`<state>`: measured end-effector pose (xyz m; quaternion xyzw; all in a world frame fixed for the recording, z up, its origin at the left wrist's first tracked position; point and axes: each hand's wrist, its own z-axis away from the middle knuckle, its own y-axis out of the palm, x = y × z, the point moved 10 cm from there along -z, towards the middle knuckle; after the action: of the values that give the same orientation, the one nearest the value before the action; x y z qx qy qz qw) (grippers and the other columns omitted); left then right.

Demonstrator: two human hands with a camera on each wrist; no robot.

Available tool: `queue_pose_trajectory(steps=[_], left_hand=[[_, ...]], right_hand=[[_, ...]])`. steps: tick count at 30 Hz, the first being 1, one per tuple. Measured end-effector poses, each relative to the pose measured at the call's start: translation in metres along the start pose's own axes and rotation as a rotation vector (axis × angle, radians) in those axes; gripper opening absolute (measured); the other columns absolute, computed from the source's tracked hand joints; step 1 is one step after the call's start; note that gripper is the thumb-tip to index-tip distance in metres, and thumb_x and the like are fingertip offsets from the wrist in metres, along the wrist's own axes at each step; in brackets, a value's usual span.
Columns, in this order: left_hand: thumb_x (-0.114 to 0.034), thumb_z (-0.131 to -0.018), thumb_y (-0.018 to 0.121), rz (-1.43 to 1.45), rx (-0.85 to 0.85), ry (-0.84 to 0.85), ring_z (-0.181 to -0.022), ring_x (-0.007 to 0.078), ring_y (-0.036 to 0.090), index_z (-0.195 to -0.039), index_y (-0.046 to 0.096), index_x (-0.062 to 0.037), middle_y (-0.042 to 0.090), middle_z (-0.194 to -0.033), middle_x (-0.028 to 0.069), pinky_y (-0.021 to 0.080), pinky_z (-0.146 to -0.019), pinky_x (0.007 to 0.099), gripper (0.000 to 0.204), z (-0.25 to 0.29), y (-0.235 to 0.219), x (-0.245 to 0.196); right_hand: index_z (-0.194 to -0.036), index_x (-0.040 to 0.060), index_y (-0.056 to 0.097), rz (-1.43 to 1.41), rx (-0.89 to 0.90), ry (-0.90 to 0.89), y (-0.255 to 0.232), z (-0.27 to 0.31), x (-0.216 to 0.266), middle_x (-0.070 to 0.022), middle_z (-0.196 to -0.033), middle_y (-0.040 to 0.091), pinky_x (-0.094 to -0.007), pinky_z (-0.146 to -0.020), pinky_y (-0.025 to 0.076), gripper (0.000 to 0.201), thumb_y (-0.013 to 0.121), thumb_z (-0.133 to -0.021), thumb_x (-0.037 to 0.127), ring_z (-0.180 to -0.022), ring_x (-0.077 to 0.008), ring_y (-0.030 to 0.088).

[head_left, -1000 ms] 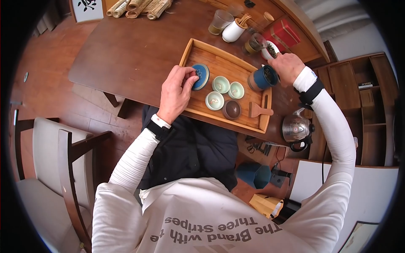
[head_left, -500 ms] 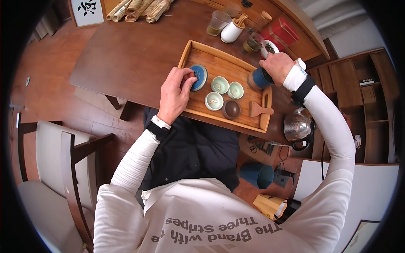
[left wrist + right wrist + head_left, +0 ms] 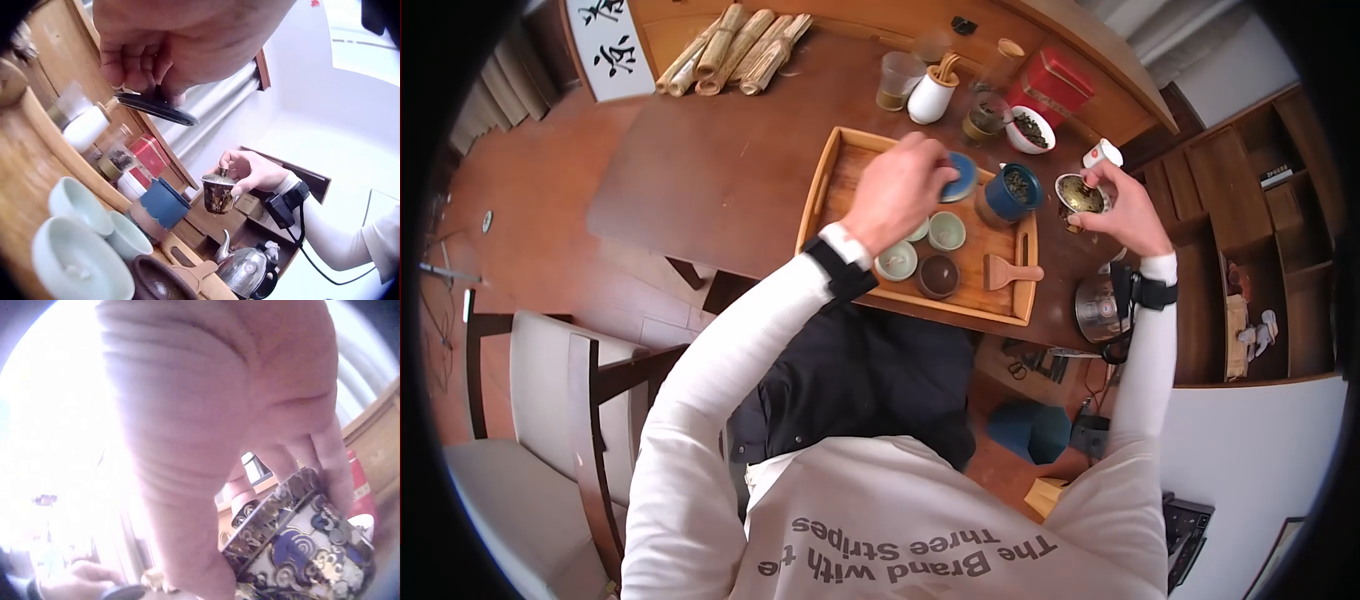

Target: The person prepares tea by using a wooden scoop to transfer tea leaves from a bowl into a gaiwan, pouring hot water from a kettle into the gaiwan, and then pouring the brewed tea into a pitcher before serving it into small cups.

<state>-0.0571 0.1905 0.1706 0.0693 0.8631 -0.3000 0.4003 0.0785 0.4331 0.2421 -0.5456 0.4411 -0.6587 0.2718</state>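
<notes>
My left hand [image 3: 897,190] pinches a round blue lid [image 3: 963,178] by its knob, held raised above the tray [image 3: 825,185]. Beside it stands a blue cup [image 3: 161,203] with dark tea leaves inside. To the right, my right hand [image 3: 1137,215] grips an ornate lidded cup [image 3: 312,550], its thumb and fingers spread around the rim. That cup has a dark, gold and blue swirl pattern; its gold-toned lid [image 3: 1079,192] sits on top. On the tray are small pale green cups [image 3: 946,231], a dark brown cup [image 3: 938,276] and a wooden scraper-shaped piece [image 3: 1012,271].
A white bowl of tea leaves [image 3: 1048,141], a red box [image 3: 1060,84], a white holder with wooden tools [image 3: 931,100] and glasses [image 3: 897,80] line the back. A metal kettle [image 3: 245,272] stands at the right. Rolled bamboo mats [image 3: 735,50] lie at the far left.
My left hand has lifted the blue lid and carried it right, toward the blue cup. My right hand has moved away from the tea-leaf bowl and now holds the ornate lidded cup.
</notes>
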Motion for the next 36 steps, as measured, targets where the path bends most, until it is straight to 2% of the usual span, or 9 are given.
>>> queue_pose_trajectory(steps=[1, 2, 5, 11, 19, 26, 31, 34, 36], left_hand=[[-0.019, -0.092, 0.07, -0.012, 0.028, 0.028, -0.09, 0.0383, 0.066, -0.098, 0.069, -0.0015, 0.066, -0.097, 0.0162, 0.052, -0.08, 0.0466, 0.018, -0.012, 0.02, -0.008], [-0.02, -0.092, 0.07, -0.047, 0.067, 0.073, -0.092, 0.0381, 0.066, -0.098, 0.069, -0.0018, 0.066, -0.098, 0.0163, 0.052, -0.081, 0.0468, 0.019, -0.024, 0.041, -0.016], [-0.021, -0.092, 0.069, -0.133, 0.153, 0.168, -0.094, 0.0381, 0.067, -0.098, 0.069, -0.0023, 0.066, -0.1, 0.0161, 0.052, -0.083, 0.0474, 0.019, -0.049, 0.094, -0.037], [-0.021, -0.092, 0.069, -0.273, 0.265, 0.249, -0.097, 0.0381, 0.067, -0.098, 0.07, -0.0026, 0.066, -0.102, 0.0155, 0.053, -0.084, 0.0478, 0.02, -0.064, 0.146, -0.044], [-0.022, -0.091, 0.071, -0.321, 0.255, 0.332, -0.094, 0.0377, 0.068, -0.094, 0.07, -0.0022, 0.066, -0.098, 0.0156, 0.054, -0.083, 0.0477, 0.02, -0.066, 0.158, -0.047], [-0.015, -0.087, 0.07, -0.285, 0.137, 0.356, -0.09, 0.0354, 0.069, -0.092, 0.07, -0.0032, 0.066, -0.096, 0.0162, 0.055, -0.084, 0.0446, 0.013, -0.059, 0.153, -0.05], [-0.013, -0.085, 0.072, -0.133, 0.105, 0.29, -0.099, 0.0376, 0.067, -0.105, 0.067, -0.0038, 0.066, -0.1, 0.0177, 0.054, -0.088, 0.0469, 0.023, -0.058, 0.148, -0.038], [-0.016, -0.08, 0.08, 0.029, 0.249, 0.114, -0.104, 0.0397, 0.066, -0.11, 0.066, -0.0038, 0.069, -0.108, 0.019, 0.053, -0.09, 0.0499, 0.035, -0.058, 0.148, -0.021], [-0.017, -0.08, 0.079, 0.006, 0.196, 0.15, -0.104, 0.0394, 0.066, -0.11, 0.067, -0.0041, 0.07, -0.107, 0.0187, 0.053, -0.09, 0.0494, 0.034, -0.055, 0.137, -0.025]], right_hand=[[-0.096, 0.0059, 0.053, -0.175, -0.072, 0.082, -0.002, 0.012, -0.02, -0.0053, -0.106, 0.066, -0.0294, -0.083, 0.049, 0.046, 0.088, -0.067, 0.012, -0.098, -0.012, 0.058], [-0.098, 0.0053, 0.053, -0.253, -0.169, 0.003, -0.006, 0.022, -0.033, -0.0063, -0.118, 0.065, -0.0301, -0.091, 0.05, 0.044, 0.087, -0.07, 0.006, -0.107, -0.0132, 0.059], [-0.1, 0.0053, 0.051, -0.494, -0.296, 0.04, -0.002, 0.054, -0.061, -0.0114, -0.126, 0.063, -0.0315, -0.099, 0.049, 0.044, 0.087, -0.073, 0.003, -0.114, -0.016, 0.06], [-0.106, 0.0045, 0.048, -0.627, -0.392, 0.005, 0.003, 0.109, -0.073, -0.0172, -0.134, 0.058, -0.0337, -0.104, 0.05, 0.046, 0.083, -0.078, -0.004, -0.119, -0.0194, 0.06], [-0.108, 0.0045, 0.048, -0.718, -0.478, -0.083, -0.009, 0.108, -0.046, -0.0187, -0.139, 0.056, -0.0341, -0.106, 0.049, 0.047, 0.083, -0.078, -0.007, -0.125, -0.0206, 0.057], [-0.109, 0.0044, 0.049, -0.676, -0.473, -0.306, -0.013, 0.064, 0.029, -0.0188, -0.139, 0.057, -0.0353, -0.109, 0.046, 0.05, 0.086, -0.076, -0.004, -0.128, -0.0219, 0.057], [-0.109, 0.0037, 0.049, -0.689, -0.416, -0.369, -0.006, 0.034, 0.069, -0.019, -0.139, 0.057, -0.0356, -0.108, 0.048, 0.051, 0.087, -0.076, -0.001, -0.125, -0.0222, 0.06], [-0.109, 0.0033, 0.048, -0.659, -0.399, -0.401, -0.003, 0.019, 0.086, -0.0195, -0.138, 0.057, -0.0353, -0.106, 0.051, 0.05, 0.087, -0.077, -0.002, -0.124, -0.0218, 0.06], [-0.109, 0.0021, 0.048, -0.69, -0.394, -0.399, 0.0, 0.009, 0.089, -0.0196, -0.137, 0.057, -0.0349, -0.104, 0.053, 0.05, 0.086, -0.077, -0.002, -0.121, -0.0213, 0.061]])
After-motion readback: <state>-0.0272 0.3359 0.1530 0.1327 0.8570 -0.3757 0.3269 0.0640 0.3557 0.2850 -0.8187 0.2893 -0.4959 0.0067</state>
